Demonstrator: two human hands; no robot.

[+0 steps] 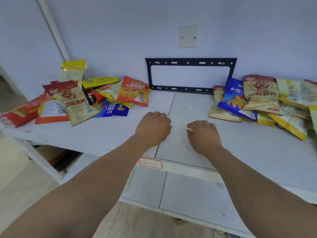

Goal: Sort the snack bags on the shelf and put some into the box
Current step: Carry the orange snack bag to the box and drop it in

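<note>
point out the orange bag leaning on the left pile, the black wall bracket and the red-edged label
orange bag (133, 91), head view, middle of its front
black wall bracket (190, 62), head view, top bar
red-edged label (150, 163), head view, its centre

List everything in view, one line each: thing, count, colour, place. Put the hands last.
left pile of snack bags: about ten, red, orange, beige, yellow, blue; shelf, left.
right pile of snack bags: several, beige, blue, yellow; shelf, right.
shelf: one, white; across the middle.
black bracket: one; back wall, centre.
wall plate: one, cream; above bracket.
label: one, red-edged; shelf front.
left hand: empty, over bare shelf.
right hand: empty, beside it.
</note>
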